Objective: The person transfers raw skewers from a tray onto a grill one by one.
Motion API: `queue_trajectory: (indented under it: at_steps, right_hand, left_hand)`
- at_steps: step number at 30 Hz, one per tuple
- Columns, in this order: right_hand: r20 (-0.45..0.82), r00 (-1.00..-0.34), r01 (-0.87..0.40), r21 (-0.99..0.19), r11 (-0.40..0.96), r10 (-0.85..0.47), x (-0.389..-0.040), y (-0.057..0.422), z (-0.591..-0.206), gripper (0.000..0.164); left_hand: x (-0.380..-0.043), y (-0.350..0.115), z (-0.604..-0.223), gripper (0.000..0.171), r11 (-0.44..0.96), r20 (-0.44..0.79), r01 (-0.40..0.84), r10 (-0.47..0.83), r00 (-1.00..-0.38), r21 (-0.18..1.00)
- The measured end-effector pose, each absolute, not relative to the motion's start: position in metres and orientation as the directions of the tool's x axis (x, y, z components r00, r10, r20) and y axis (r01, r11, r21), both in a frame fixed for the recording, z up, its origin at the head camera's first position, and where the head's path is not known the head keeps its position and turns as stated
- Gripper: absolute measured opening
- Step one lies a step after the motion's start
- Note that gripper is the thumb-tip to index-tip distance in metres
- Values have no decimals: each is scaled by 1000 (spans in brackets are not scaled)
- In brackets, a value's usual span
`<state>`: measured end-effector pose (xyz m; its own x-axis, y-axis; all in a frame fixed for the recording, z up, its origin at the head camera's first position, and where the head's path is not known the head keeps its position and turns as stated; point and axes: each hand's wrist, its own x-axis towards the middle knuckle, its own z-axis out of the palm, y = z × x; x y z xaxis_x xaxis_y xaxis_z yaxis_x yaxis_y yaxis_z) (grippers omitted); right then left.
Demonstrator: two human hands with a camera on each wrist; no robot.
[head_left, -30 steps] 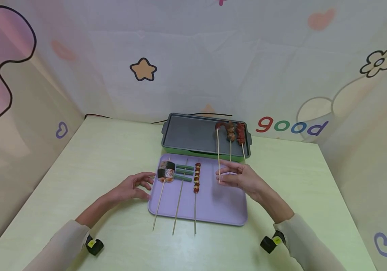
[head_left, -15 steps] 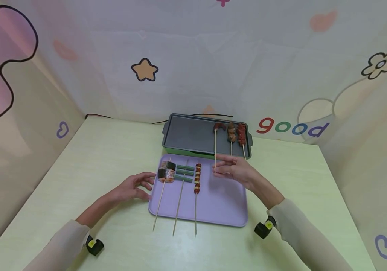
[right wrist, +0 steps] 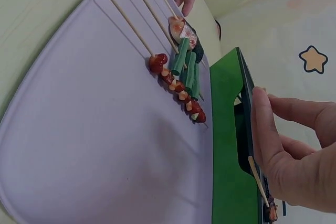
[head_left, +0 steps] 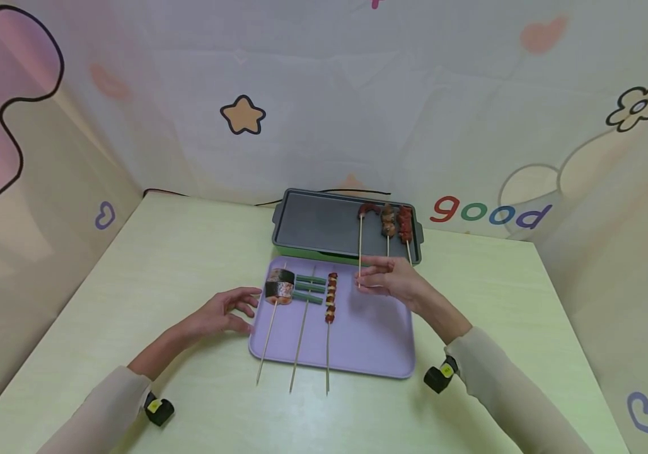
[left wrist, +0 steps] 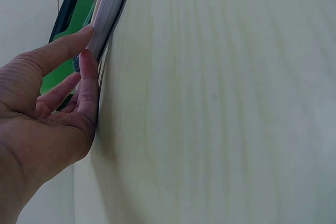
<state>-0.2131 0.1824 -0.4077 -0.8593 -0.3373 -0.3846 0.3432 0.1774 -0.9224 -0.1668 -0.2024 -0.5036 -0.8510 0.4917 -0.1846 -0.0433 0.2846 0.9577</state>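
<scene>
My right hand [head_left: 394,280] pinches the lower end of the bamboo stick of a skewer with a dark red curved piece [head_left: 368,209]. That piece is at the right part of the dark grill plate [head_left: 318,221]; the stick slants up toward my fingers. My left hand [head_left: 219,315] has its fingers loosely bent at the left rim of the purple tray [head_left: 369,353], its thumb and fingertips touching the rim. On the tray lie a skewer of thick dark-banded pieces [head_left: 280,287], one of green stalks [head_left: 309,289] and one of small red and pale pieces [head_left: 330,297].
Two meat skewers, a brown one [head_left: 387,221] and a red one [head_left: 405,224], lie at the plate's right end. The grill's green side [right wrist: 226,145] stands right behind the tray. A black cord [head_left: 352,191] runs behind the grill on the pale table [head_left: 188,403].
My right hand has moved forward and slightly left with its skewer, and the curved piece has come a little left, beside the brown skewer. My left hand has stayed put.
</scene>
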Motion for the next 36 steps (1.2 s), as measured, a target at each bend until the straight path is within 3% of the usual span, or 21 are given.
queue_trajectory:
  at_steps: [7, 18, 29, 36]
  right_hand:
    - [-363, -856, 297, -928, 225, -369, -210, 188, -407, 54]
    - [-353, -808, 200, -917, 345, -472, -177, 217, -405, 62]
    - [-304, -723, 119, -939, 322, -620, -137, 276, -421, 52]
    - [-286, -741, 132, -949, 286, -607, -136, 315, -455, 58]
  left_hand:
    - [-167, -202, -503, 73, 288, -189, -47, 487, -853, 956]
    - [-167, -202, -510, 73, 280, -186, -49, 489, -852, 959]
    - [-166, -201, -509, 73, 279, -183, -46, 488, -853, 959]
    - [-168, -202, -507, 72, 280, -168, -27, 493, -853, 960]
